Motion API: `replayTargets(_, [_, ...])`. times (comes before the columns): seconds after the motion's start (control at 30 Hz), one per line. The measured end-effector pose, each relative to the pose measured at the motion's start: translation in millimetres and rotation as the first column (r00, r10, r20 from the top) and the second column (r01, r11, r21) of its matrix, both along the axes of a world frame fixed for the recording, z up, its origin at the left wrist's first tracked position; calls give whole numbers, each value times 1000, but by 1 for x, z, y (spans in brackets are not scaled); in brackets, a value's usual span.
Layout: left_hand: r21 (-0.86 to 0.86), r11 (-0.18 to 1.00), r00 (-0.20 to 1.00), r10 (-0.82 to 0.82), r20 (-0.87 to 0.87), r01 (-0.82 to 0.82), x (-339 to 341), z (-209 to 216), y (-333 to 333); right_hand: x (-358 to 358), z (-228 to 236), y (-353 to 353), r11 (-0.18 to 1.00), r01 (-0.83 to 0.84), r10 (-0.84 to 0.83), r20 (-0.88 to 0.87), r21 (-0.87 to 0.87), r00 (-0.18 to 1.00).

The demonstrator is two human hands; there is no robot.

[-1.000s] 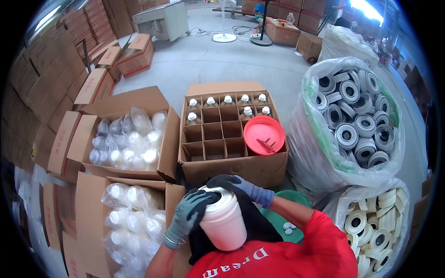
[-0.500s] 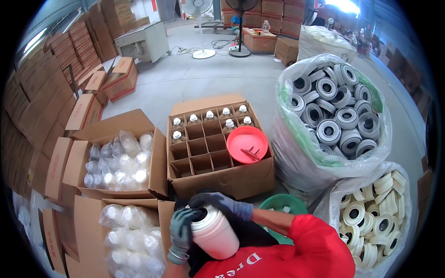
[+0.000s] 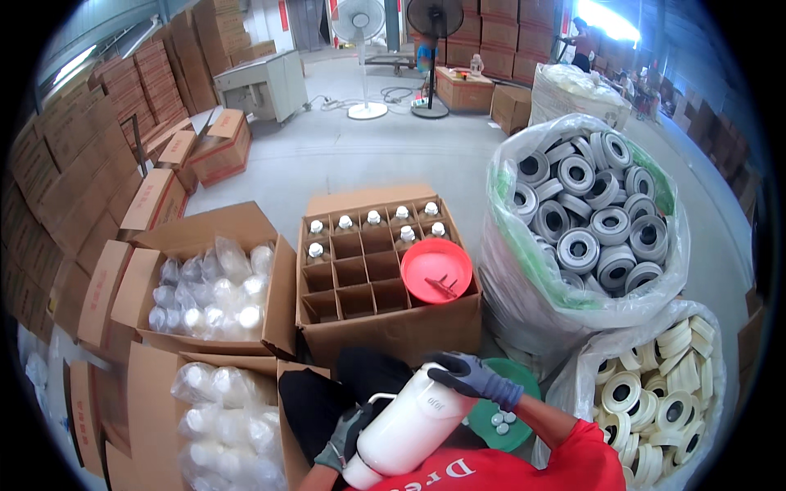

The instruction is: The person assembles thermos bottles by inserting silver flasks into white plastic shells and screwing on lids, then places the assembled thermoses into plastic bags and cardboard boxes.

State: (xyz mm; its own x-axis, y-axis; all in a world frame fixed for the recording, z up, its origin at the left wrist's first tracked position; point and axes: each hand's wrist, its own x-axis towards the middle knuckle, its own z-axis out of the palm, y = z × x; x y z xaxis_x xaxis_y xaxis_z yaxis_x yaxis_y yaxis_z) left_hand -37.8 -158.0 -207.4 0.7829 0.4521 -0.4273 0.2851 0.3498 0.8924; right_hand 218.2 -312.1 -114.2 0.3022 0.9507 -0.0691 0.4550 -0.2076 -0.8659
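A white jug (image 3: 417,421) with a thin curved handle lies tilted across my lap, its narrower end low on the left and its broad end up on the right. My left hand (image 3: 348,435), in a grey-green glove, grips it along the handle side. Over the broad upper end my right hand (image 3: 475,380), in a grey-blue glove, is wrapped with fingers curled on the edge. Beside it on the right is a green basin (image 3: 517,372) holding several small pale round pieces.
A divided carton (image 3: 385,340) ahead holds white-capped bottles, with a red basin (image 3: 438,263) on top. Left stand open cartons (image 3: 282,315) of plastic-wrapped white items. On the right are bags of grey rings (image 3: 610,221) and cream rings (image 3: 620,393). Two fans (image 3: 366,110) stand beyond.
The jug has turned from standing with its dark-centred ringed end up to lying tilted, handle showing. My right hand has moved right to its broad end; my left has dropped lower.
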Motion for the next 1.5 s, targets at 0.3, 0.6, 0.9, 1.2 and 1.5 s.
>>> replayTargets(0.3, [776, 622, 994, 38, 101, -103, -1, 135, -26, 8, -50, 27, 996, -57, 88, -599, 71, 796])
replayTargets(0.6, [851, 525, 993, -104, 56, 7, -3, 87, 72, 9, 53, 51, 823, -350, 397, -13, 448, 918])
replayTargets(0.9, [872, 486, 969, -188, 159, -49, 31, 130, 72, 17, -39, 56, 994, 94, 12, -881, 64, 473])
replayTargets(1.2, [971, 209, 938, -299, 178, -118, 59, 155, 53, 33, -49, 64, 987, 142, -112, -961, -78, 252])
replayTargets(1.5, [777, 597, 975, 45, 218, -201, 43, 131, 75, 29, -2, 75, 942, 200, 130, -842, 270, 524])
